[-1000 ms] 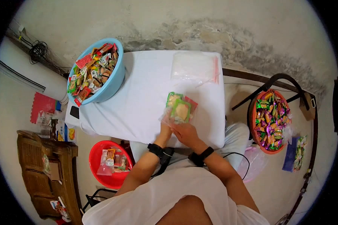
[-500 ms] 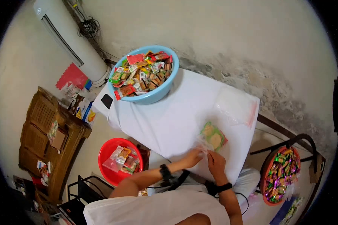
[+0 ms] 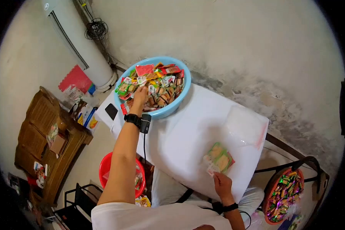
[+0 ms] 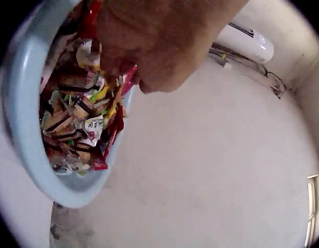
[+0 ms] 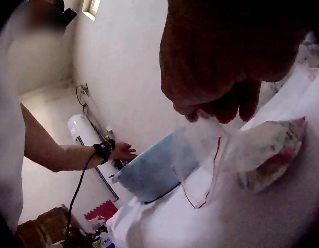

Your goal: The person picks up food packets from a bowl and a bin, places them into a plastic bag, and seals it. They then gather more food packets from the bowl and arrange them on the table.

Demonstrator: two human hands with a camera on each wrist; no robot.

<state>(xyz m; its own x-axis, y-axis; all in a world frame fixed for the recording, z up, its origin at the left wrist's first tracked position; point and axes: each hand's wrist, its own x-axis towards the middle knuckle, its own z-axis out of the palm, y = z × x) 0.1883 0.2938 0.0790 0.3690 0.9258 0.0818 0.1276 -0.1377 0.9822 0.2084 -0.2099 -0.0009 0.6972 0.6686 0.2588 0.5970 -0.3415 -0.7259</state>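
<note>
My left hand (image 3: 140, 97) reaches over the light blue basin (image 3: 187, 82), right at the heap of wrapped snack packets (image 3: 163, 92) inside. Its fingers look loosely extended in the right wrist view, and no packet shows between them. At the near right of the white-covered table, my right hand (image 3: 223, 186) pinches the mouth of a clear zip bag (image 5: 213, 170). Green and red snack packets (image 3: 220, 158) lie inside that bag, whose filled end rests on the cloth. A red line runs along the bag's opening in the right wrist view.
A stack of clear bags (image 3: 243, 124) lies at the table's far right. A phone (image 3: 111, 111) lies left of the basin. Below stands a red basin (image 3: 104, 168) with bagged snacks; an orange basket (image 3: 270, 191) of shiny wrapped sweets stands at right.
My left hand has left the clear bag and moved up and left to the blue basin. The right hand keeps hold of the bag. The head view has turned left.
</note>
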